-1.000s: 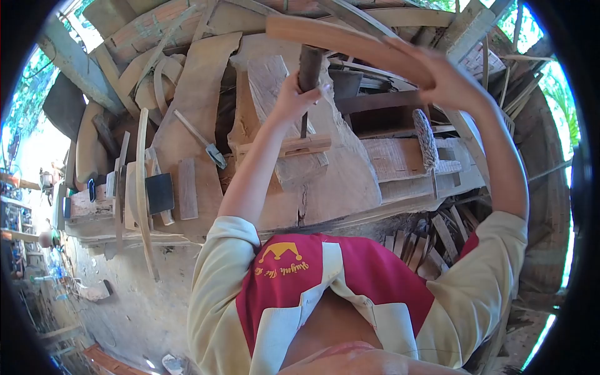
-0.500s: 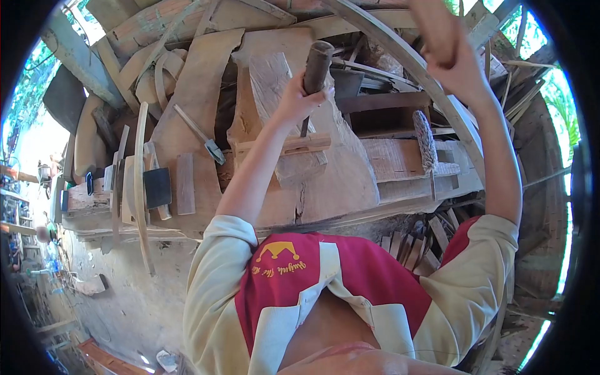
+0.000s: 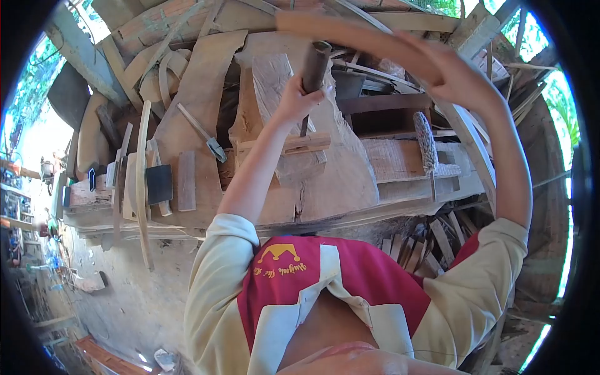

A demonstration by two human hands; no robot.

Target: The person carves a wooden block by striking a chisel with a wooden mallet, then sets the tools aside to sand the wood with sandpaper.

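Head view: the left hand (image 3: pixel 300 101) is closed around the thick, dark round handle of a chisel (image 3: pixel 316 67), which stands close to upright with a slight tilt. Its narrow blade runs down from the fist to a small slotted wooden piece (image 3: pixel 306 144) lying crosswise under the left forearm; whether the tip sits inside a slot is too small to tell. That piece rests on a pale block (image 3: pixel 302 167) on the wood-slab desk (image 3: pixel 269 209).

Out ahead and to the right, the right hand (image 3: pixel 459 75) grips one end of a long wooden bar (image 3: pixel 359 39), blurred by motion. The bar's far end reaches leftward past the top of the chisel handle; I cannot tell whether the two touch.

Left of the left forearm, a slim-handled tool (image 3: pixel 203 133) lies at a slant. Farther left are a short flat board (image 3: pixel 186 181), a dark square block (image 3: pixel 160 184) and a long curved strip (image 3: pixel 143 181) whose lower end hangs over the desk's near edge. Toward the right side, a tool with a cord-like wrapped handle (image 3: pixel 426 142) points its thin blade toward the person.
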